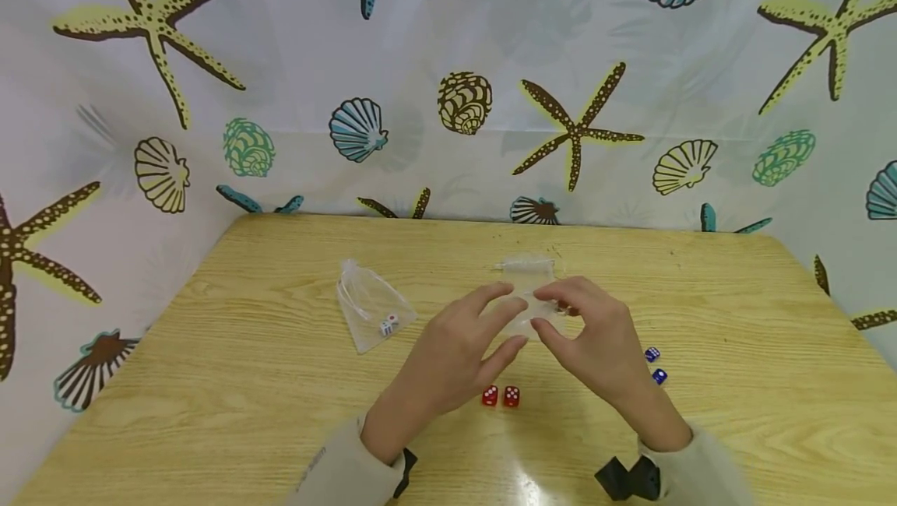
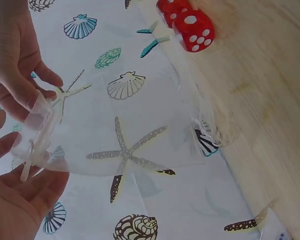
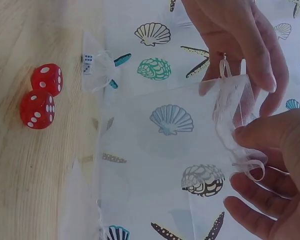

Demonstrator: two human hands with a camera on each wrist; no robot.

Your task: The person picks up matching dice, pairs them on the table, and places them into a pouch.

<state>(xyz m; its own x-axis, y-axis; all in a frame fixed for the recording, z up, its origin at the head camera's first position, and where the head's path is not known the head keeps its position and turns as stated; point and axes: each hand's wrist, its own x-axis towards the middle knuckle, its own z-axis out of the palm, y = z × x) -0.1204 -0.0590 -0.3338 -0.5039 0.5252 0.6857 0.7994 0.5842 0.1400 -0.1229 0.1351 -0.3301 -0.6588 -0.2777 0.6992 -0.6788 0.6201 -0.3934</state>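
Note:
A sheer white drawstring pouch (image 1: 529, 265) is held up by both hands, its gathered mouth toward the person. My left hand (image 1: 459, 342) grips one side of the mouth; its fingers show by the cord loop in the left wrist view. The right hand (image 1: 596, 335) holds the other side, its thumb on the fabric in the right wrist view. No dice show inside this pouch (image 3: 160, 135). Two red dice (image 1: 511, 396) lie on the table just nearer than the hands. Two blue dice (image 1: 659, 376) sit beside the right wrist.
A second sheer pouch (image 1: 357, 296) lies to the left, with white dice (image 1: 388, 325) inside. The wood-grain table (image 1: 231, 397) meets a cloth (image 1: 420, 39) printed with shells and starfish at the back and sides.

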